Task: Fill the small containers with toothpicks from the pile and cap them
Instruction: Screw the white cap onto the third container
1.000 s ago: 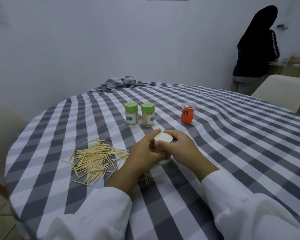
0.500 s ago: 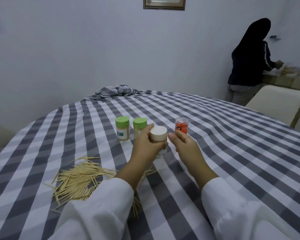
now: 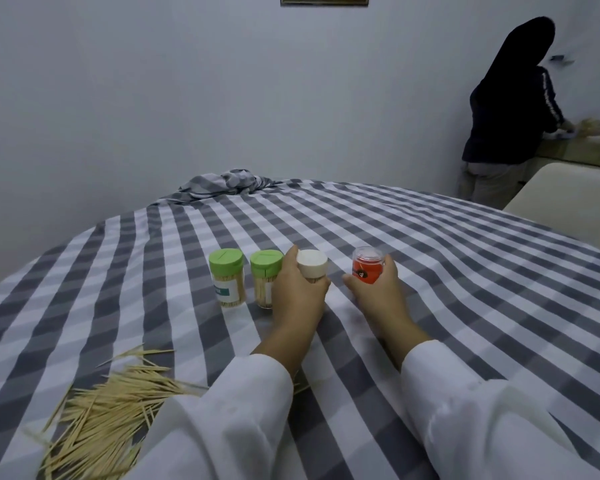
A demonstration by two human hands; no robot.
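Observation:
My left hand grips a white-capped container of toothpicks, upright, just right of two green-capped containers that stand side by side on the checked tablecloth. My right hand curls around an orange container with a clear cap, fingers on its right side, thumb toward its left. A pile of loose toothpicks lies at the near left, partly behind my left sleeve.
Bunched cloth lies at the table's far edge. A cream chair back stands at the right. A person in dark clothes works at a counter in the far right corner.
My left hand carried the white-capped container forward beside the green-capped ones. My right hand let go of its cap and moved forward onto the orange container. The camera tilted up.

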